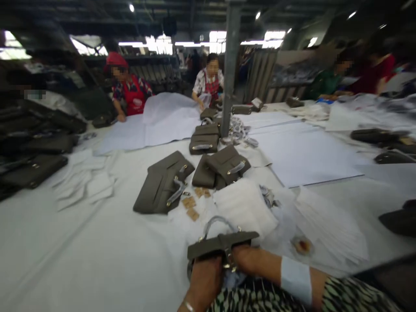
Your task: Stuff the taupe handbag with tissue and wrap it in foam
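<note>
A grey-brown handbag (221, 243) with a wrapped handle stands upright at the near edge of the white table (81, 251). My left hand (204, 277) presses against its near side below the left end; the fingers are hidden behind the bag. My right hand (242, 256) reaches to the bag's clasp from the right, a white band on its forearm; its fingers are hidden too. Just beyond the bag lie folded white cloth bags (243, 206) and small brown tags (191, 207).
More grey handbags (162, 184) (224, 167) (204, 138) lie mid-table, others are stacked at the left (32, 169) and right (377, 135). White sheets (302, 156) cover the far table. A pillar (230, 65) rises mid-table. Several other people work at the far side.
</note>
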{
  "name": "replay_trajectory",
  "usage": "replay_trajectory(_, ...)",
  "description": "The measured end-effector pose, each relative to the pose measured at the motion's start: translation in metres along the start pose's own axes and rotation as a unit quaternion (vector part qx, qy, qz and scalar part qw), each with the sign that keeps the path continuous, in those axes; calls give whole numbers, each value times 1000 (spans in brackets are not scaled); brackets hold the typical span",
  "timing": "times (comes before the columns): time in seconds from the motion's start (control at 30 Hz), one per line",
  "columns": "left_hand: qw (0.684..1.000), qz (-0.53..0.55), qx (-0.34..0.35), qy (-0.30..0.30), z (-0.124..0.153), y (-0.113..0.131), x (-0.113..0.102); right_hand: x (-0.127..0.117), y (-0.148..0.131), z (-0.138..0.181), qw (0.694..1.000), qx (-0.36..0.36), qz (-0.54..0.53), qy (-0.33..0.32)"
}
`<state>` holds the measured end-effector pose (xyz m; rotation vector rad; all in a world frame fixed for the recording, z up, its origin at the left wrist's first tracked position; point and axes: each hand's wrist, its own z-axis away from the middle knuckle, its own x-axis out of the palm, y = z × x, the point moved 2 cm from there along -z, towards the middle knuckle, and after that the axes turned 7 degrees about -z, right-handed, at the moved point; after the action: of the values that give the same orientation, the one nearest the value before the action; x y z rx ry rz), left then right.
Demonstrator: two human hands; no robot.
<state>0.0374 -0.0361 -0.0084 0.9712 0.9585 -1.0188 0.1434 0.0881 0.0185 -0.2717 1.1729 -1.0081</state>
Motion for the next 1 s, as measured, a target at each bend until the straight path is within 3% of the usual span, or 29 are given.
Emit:
replay_trajectory(0.1,999,33,16,18,-12,-4,-19,-4,5,-1,998,-42,36,23)
replay_trajectory(0.2,997,32,44,-61,-41,-13,-36,-36,20,3,980,-93,56,168)
replay_trajectory(0.3,989,45,53,-128,-74,-27,-43,-65,36,0,935,-101,42,338)
replay_trajectory(0.37,982,68,49,-168,-97,-37,-41,-78,42,-13,918,-83,45,384)
replay_trajectory(0.43,972,99,43,-211,-122,-49,-37,-84,44,-38,939,-59,71,330)
replay_trajectory(0.53,951,165,35,-258,-154,-66,-29,-84,43,-85,982,-33,111,149)
replay_trajectory(0.63,941,229,11,-250,-165,-80,-28,-83,43,-123,986,3,133,101)
replay_trajectory(0.7,947,248,-32,-201,-156,-87,-35,-81,46,-136,985,30,141,99)
replay_trajectory(0.8,958,255,-101,-78,-123,-89,-56,-72,50,-140,987,33,145,59)
replay_trajectory(0.9,963,269,-21,-8,-88,-73,-74,-63,49,-134,986,26,155,49)
replay_trajectory(1.0,978,184,92,-24,-76,-50,-67,-58,44,-129,987,21,157,38)
